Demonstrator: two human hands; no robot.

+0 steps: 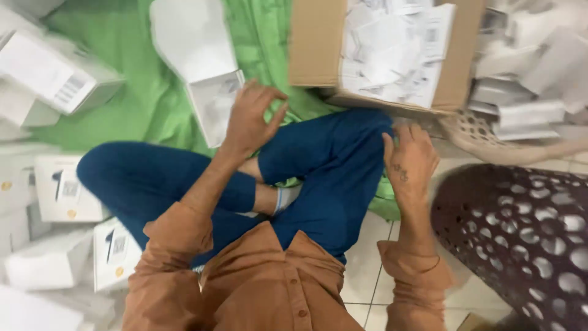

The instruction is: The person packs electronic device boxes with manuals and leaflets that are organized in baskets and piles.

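I sit cross-legged in blue trousers on a green cloth point(153, 98). My left hand point(252, 116) hovers over my left knee with thumb and forefinger nearly touching, right beside an open white box point(214, 105) lying on the cloth; nothing visible is held. My right hand point(409, 160) rests palm down at my right knee, fingers spread, just below a cardboard carton point(315, 43) filled with white folded leaflets point(395, 52).
White product boxes point(61, 187) are stacked along the left edge and top left. A dark perforated basket point(520, 236) stands at the right, a pale perforated basket point(484, 138) with more white boxes behind it. Tiled floor shows below.
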